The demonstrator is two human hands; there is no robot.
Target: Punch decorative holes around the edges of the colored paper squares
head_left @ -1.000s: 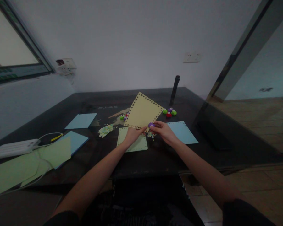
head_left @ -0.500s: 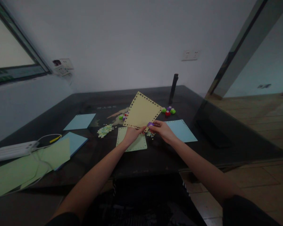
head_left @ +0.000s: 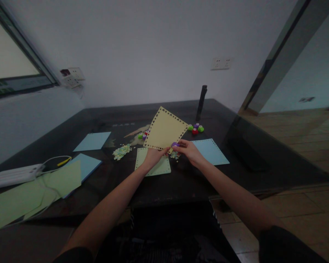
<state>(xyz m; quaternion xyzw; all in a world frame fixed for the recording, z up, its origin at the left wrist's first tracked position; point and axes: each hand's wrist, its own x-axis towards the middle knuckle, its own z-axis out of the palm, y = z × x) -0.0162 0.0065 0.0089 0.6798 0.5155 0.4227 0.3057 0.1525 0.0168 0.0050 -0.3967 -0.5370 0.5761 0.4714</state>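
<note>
A yellow sheet of paper [head_left: 166, 129] with shapes punched along its edges is held up, tilted, above the table. My left hand [head_left: 154, 157] pinches its lower edge, thumb in front. My right hand [head_left: 189, 150] is closed round a small purple craft punch [head_left: 175, 144] at the sheet's lower right corner. Beneath my left hand lies a pale green sheet [head_left: 160, 168], also with holes along its edges. Tiny paper cutouts [head_left: 175, 155] lie under the punch. Right of my right hand rests a light blue sheet [head_left: 211, 151].
Several coloured punches [head_left: 195, 131] stand behind my right hand, and others [head_left: 143, 135] left of the yellow sheet. A pile of paper bits [head_left: 122, 151], a blue sheet [head_left: 92, 141], green sheets [head_left: 24, 197] and a white power strip [head_left: 15, 175] lie leftward. A black upright object [head_left: 201, 103] stands at the back.
</note>
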